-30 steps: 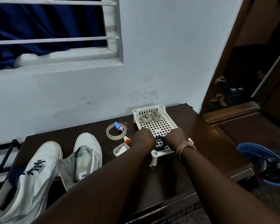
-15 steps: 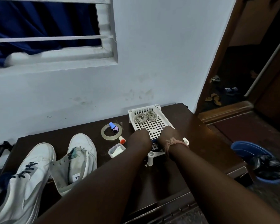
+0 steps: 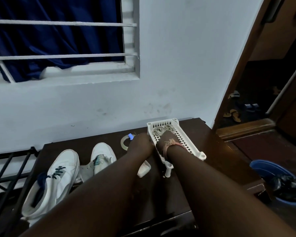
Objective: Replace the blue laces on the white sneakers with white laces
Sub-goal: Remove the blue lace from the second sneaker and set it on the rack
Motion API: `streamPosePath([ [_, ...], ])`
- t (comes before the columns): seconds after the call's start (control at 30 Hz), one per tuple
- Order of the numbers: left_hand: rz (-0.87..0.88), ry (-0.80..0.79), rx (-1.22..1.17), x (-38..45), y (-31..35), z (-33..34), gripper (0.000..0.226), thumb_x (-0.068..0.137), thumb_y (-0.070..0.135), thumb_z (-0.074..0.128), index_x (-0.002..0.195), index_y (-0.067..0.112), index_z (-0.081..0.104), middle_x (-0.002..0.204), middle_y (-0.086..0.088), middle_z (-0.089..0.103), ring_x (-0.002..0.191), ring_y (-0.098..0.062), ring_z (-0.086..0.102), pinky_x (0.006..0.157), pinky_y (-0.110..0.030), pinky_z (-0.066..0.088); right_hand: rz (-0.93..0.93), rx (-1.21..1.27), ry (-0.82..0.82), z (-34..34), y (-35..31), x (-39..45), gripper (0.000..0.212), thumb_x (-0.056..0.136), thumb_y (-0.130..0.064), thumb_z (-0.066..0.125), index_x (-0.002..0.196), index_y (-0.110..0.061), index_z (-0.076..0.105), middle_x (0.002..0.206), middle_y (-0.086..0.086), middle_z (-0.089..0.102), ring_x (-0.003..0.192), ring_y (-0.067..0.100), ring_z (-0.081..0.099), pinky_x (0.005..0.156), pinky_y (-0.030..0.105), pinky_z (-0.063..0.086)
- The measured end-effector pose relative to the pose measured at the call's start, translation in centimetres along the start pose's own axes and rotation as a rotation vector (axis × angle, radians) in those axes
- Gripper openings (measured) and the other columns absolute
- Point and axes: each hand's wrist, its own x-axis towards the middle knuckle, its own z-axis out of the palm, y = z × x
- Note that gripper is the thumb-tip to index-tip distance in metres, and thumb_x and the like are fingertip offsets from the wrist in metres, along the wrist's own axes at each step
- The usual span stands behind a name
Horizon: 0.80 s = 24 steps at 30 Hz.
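Both my arms reach up the middle of the frame over the dark wooden table (image 3: 210,146). My right hand (image 3: 167,138) is inside the white perforated basket (image 3: 190,142) at centre right, fingers pointing toward the coiled white laces (image 3: 163,130) at the basket's far end; whether they touch or pinch the laces I cannot tell, the fingers are hidden and blurred. My left hand (image 3: 141,142) sits just left of the basket's rim, beside the tape roll (image 3: 125,142); its grip cannot be made out either. Lower left: the laced sneaker (image 3: 51,182), blue laces (image 3: 57,174) in its eyelets, toe pointing up-frame. Just right of it the unlaced sneaker (image 3: 99,158), tongue flopped open. A small white container (image 3: 143,170) lies between my forearms
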Motion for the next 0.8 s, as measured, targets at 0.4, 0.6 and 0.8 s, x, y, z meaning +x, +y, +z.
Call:
streamPosePath([
  [0.4, -0.215, 0.363, 0.14, -9.7, -10.0, -9.1, 0.022, 0.082, 0.015, 0.06, 0.098, 0.021, 0.074, 0.101, -0.006, 0.071, 0.1, -0.029, 0.067, 0.083, -0.038, 0.053, -0.136, 0.309, 0.014, 10.3, -8.7, -2.5, 0.058, 0.091, -0.052, 0.059, 0.122, -0.003, 0.062, 0.11, 0.014, 0.07, 0.109, 0.031, 0.065, 0.083, 0.028, 0.044],
  [0.6, -0.539, 0.4, 0.383, -13.4, -15.5, -12.6, 0.033, 0.084, 0.025, 0.059, 0.115, 0.015, 0.066, 0.117, -0.012, 0.064, 0.113, -0.034, 0.058, 0.095, -0.041, 0.046, -0.123, 0.296, 0.033, 13.2, -11.4, -4.4, 0.038, 0.091, -0.04, 0.058, 0.11, -0.008, 0.061, 0.114, 0.012, 0.068, 0.107, 0.03, 0.066, 0.088, 0.033, 0.052],
  [0.8, -0.775, 0.164, -0.139, -13.9, -20.3, -13.9, 0.052, 0.088, 0.042, 0.058, 0.126, 0.005, 0.059, 0.129, -0.019, 0.063, 0.118, -0.038, 0.06, 0.096, -0.038, 0.048, -0.098, 0.204, 0.043, 13.9, -12.5, -4.9, 0.038, 0.089, -0.039, 0.053, 0.117, -0.015, 0.062, 0.113, 0.008, 0.069, 0.106, 0.027, 0.067, 0.081, 0.029, 0.051],
])
